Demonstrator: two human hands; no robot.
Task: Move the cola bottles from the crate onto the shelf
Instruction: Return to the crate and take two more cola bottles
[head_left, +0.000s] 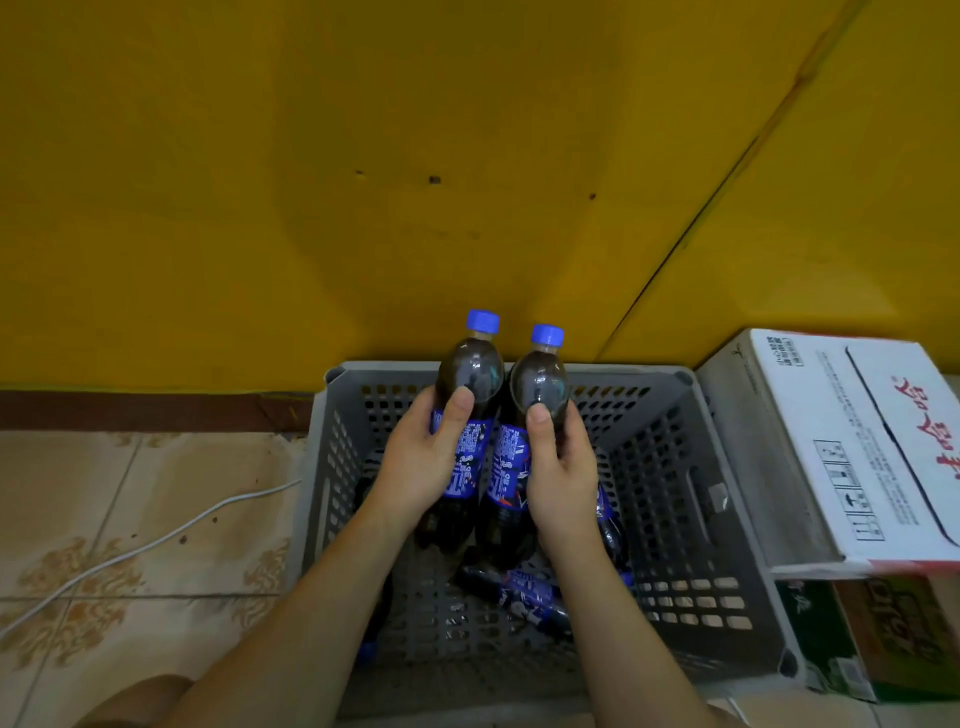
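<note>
Grey perforated crate (675, 467) on floor: left hand (421, 467) grasps one cola bottle (467, 374), right hand (563, 478) grasps a second bottle (540, 387), both upright above the crate, presumably to shelve two per trip; more bottles (524, 592) lie inside.

Both forearms extended forward, left grip (423, 460) curled, right grip (563, 467) curled, thumbs up

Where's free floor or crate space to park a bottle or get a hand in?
Free: tiled floor left of the crate, crossed only by a white cable; and the crate's right half, bare mesh. Crowded: crate centre, where the left hand and right hand each grip a bottle above loose bottles; right of it, cardboard boxes.
</note>
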